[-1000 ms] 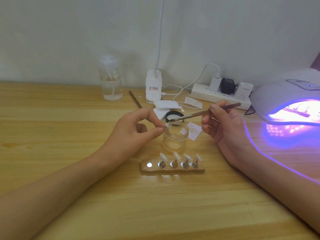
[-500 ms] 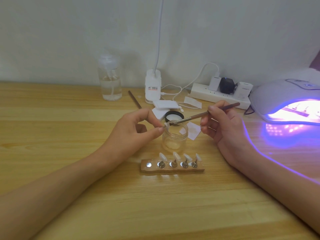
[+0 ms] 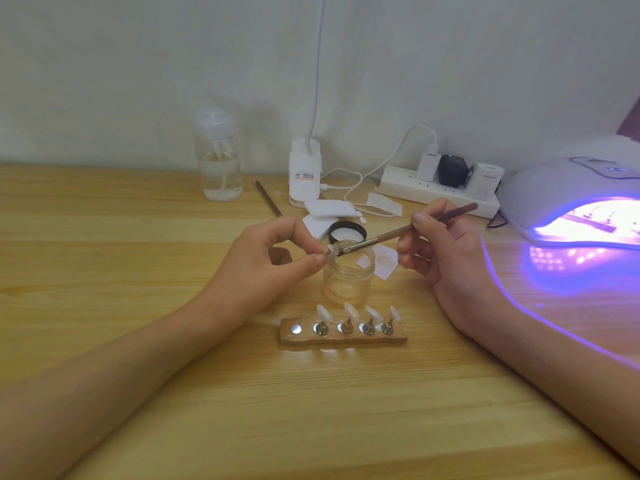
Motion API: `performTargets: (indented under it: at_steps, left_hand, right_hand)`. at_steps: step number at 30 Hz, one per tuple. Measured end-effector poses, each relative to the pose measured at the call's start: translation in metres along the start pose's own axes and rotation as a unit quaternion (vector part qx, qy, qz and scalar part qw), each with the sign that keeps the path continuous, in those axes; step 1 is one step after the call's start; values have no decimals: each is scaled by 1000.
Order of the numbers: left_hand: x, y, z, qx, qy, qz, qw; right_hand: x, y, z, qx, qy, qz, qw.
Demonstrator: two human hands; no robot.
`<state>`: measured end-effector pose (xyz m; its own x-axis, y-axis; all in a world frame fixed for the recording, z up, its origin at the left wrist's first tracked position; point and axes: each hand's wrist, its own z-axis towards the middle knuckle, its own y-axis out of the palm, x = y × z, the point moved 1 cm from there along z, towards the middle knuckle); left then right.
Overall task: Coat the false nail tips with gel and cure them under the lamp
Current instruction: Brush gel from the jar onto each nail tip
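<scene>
This is looking like a home nail desk: a wooden table (image 3: 104,237) is sitting against a bare wall (image 3: 138,64), a power strip (image 3: 433,194) is feeding chargers (image 3: 427,166), a curing lamp (image 3: 554,185) is glowing violet, and a stand (image 3: 343,336) is holding nail tips (image 3: 350,310).

The light wooden counter (image 3: 104,237) carried a clear pump bottle (image 3: 219,171) at the back left, a white lamp base (image 3: 304,174) near it, and a white power strip (image 3: 433,195) along the wall. A glowing curing lamp (image 3: 554,192) sat at the right. Near the middle stood an open glass jar (image 3: 349,278), with a black lid (image 3: 347,233) just behind it and a wooden tip holder (image 3: 343,337) in front. A spare brush (image 3: 268,199), white pads (image 3: 329,208) and paper slips (image 3: 382,263) lay about.
</scene>
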<state>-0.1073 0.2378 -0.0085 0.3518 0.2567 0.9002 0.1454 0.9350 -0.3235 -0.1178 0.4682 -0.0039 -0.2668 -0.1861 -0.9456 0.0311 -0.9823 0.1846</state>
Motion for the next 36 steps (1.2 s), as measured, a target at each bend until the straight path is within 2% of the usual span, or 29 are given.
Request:
performTargets:
  at_steps: [6, 9, 14, 20, 24, 29, 36]
  left_hand:
    - [1, 0, 0, 2, -3, -6, 1000]
    - [0, 0, 0, 0, 0, -6, 1000]
    - [0, 1, 0, 3, 0, -7, 1000]
    - [-1, 1, 0, 5, 0, -5, 1000]
    - [-2, 0, -1, 6, 1, -1, 1000]
    - [-1, -1, 0, 45, -11, -62, 997]
    - [2, 0, 0, 95, -2, -94, 991]
  right_hand:
    - [0, 1, -1, -19, -11, 6, 1000]
    - [0, 0, -1, -3, 1, -6, 1000]
    - [-2, 0, -1, -13, -8, 26, 1000]
    - [0, 0, -2, -11, -9, -7, 1000]
    - [-5, 0, -4, 9, -53, -19, 998]
    - [-9, 9, -10, -12, -129, -86, 988]
    - [-8, 17, -7, -20, -129, -102, 986]
